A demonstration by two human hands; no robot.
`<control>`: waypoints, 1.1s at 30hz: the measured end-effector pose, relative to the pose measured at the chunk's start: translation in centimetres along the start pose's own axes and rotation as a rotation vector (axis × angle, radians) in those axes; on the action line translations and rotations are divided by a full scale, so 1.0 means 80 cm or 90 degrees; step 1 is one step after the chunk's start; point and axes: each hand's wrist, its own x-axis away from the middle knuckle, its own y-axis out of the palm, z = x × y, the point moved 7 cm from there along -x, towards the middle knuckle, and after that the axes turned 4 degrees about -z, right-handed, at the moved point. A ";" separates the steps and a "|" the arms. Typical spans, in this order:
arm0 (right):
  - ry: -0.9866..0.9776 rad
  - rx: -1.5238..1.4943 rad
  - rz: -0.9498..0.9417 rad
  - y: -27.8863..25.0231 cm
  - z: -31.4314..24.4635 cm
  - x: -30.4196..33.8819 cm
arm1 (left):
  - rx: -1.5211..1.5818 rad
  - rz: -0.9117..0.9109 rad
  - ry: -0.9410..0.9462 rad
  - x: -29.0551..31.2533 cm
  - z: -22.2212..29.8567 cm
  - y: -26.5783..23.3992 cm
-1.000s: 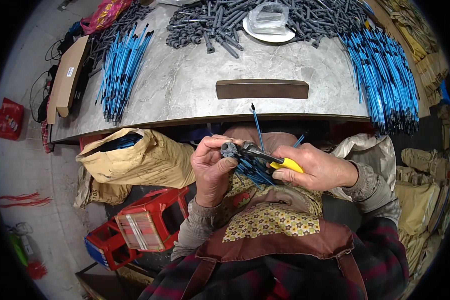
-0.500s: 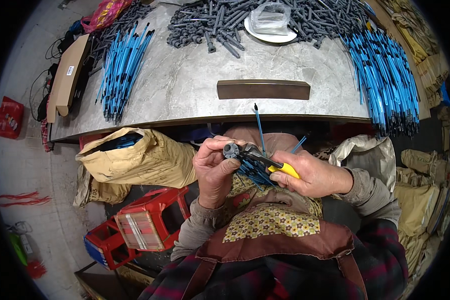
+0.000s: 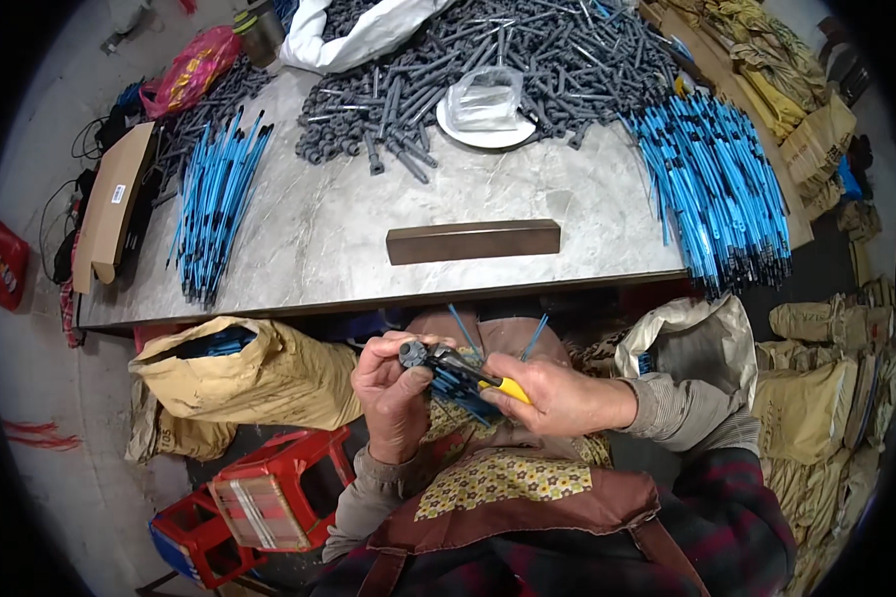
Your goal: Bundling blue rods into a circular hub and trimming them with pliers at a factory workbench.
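Observation:
My left hand (image 3: 390, 406) pinches a grey plastic part (image 3: 412, 353) with a round, notched end, held up over my lap. My right hand (image 3: 572, 394) is wrapped round the yellow-handled pliers (image 3: 509, 388). Their dark metal jaws reach to the grey part, beside my left fingertips. Whether the jaws grip it or only touch it, I cannot tell. Under both hands lies a bunch of thin blue rods (image 3: 460, 400) on my apron (image 3: 508, 486), partly hidden by the pliers. Two blue rod ends stick up behind my hands.
On the grey table (image 3: 309, 239) lie a dark brown bar (image 3: 473, 242), a heap of grey plastic parts (image 3: 388, 109) and a white plate (image 3: 485, 134). Blue rod bundles (image 3: 214, 204) (image 3: 712, 194) flank it. Below stand an open paper sack (image 3: 269, 373), a whitish sack (image 3: 692, 343) and red stools (image 3: 269, 497).
My view has tilted upward, so more of the heap shows. The pliers stay at the grey part in my left hand. The upright blue rod behind them now leans left.

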 end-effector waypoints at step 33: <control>-0.153 -0.096 0.172 -0.125 0.005 -0.108 | -0.172 0.074 -0.047 0.005 -0.018 -0.030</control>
